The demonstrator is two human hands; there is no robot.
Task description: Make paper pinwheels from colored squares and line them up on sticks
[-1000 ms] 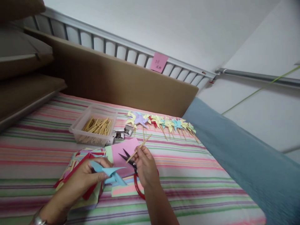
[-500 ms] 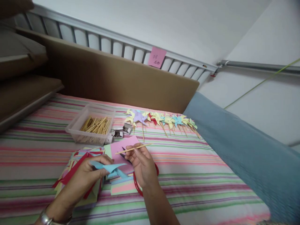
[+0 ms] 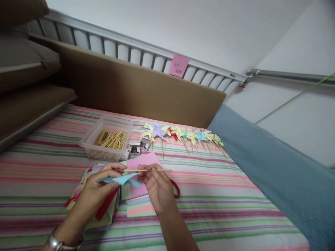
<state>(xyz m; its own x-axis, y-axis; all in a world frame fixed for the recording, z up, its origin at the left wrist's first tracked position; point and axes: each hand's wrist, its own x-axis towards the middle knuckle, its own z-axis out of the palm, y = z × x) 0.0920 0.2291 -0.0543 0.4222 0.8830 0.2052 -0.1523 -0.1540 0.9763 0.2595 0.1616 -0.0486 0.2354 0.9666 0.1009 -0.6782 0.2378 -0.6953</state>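
Observation:
Between the thumb and fingers of my left hand point(image 3: 101, 183) is a folded blue paper pinwheel point(image 3: 125, 178). My right hand point(image 3: 159, 190) pinches a thin wooden stick point(image 3: 164, 170), held about level. The stick's left end lies close to the pinwheel and my left fingertips; whether it touches the paper I cannot tell. Below my hands lie pink paper point(image 3: 146, 159) and a pile of coloured paper pieces point(image 3: 107, 205). Scissors with a red handle point(image 3: 178, 190) rest partly hidden under my right hand.
A clear plastic box point(image 3: 86, 143) of wooden sticks stands behind my hands, beside small open boxes of dark pins point(image 3: 135, 149). Several finished pinwheels point(image 3: 180, 134) lie in a row along the cardboard panel point(image 3: 146, 92). Stacked boxes point(image 3: 34, 101) rise at the left.
My hands have come closer together. The stick has turned from slanting to nearly level, and its left end is now beside the blue pinwheel. The view has shifted slightly.

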